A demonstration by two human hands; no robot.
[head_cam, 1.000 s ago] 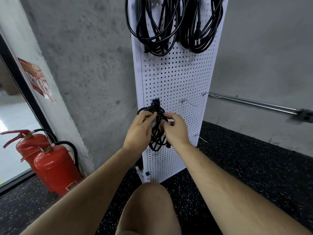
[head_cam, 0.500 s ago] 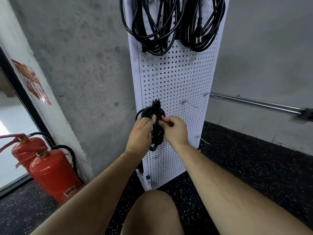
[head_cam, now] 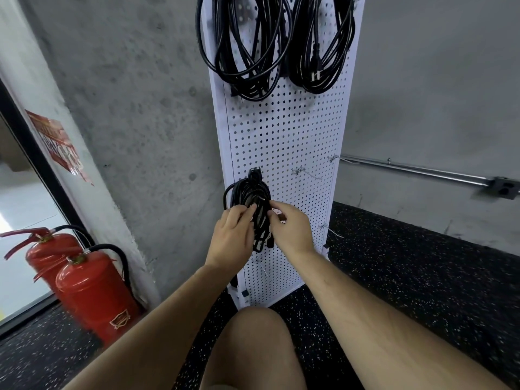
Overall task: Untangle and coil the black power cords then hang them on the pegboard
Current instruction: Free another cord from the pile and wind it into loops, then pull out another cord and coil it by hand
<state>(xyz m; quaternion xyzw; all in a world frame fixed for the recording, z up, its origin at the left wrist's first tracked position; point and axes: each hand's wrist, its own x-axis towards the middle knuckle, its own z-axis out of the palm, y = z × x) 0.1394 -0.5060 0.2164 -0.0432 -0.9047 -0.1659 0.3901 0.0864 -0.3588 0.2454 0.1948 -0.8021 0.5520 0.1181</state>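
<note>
- The left hand (head_cam: 233, 240) is closed around the left side of a small coiled black cord (head_cam: 254, 205), with its fingers curled over the strands.
- The right hand (head_cam: 291, 228) is pressed against the right side of the same coil; its thumb and forefinger are pinched on the strands near the top of the bundle.
- The coiled cord is held between both hands against the lower part of the white pegboard (head_cam: 284, 142), and its plug end (head_cam: 254, 173) is seen pointing upward above the loops (whether it sits on a hook cannot be told).
- Bare metal hooks (head_cam: 302, 172) are seen on the pegboard to the right of the coil, at about the same height.
- Two larger bundles are hung at the top of the pegboard, side by side: a left hanging bundle (head_cam: 243, 52) and a right hanging bundle (head_cam: 320, 46), both well above the hands.
- The pegboard is stood upright on a black speckled floor (head_cam: 422, 263), against a grey concrete wall (head_cam: 135, 108).
- A bare knee (head_cam: 253, 347) is seen low in the view, between the two forearms.
- Two red fire extinguishers (head_cam: 90, 291) are stood on the floor at the left, well apart from the pegboard.
- A metal conduit (head_cam: 416, 170) is run along the wall at the right.
</note>
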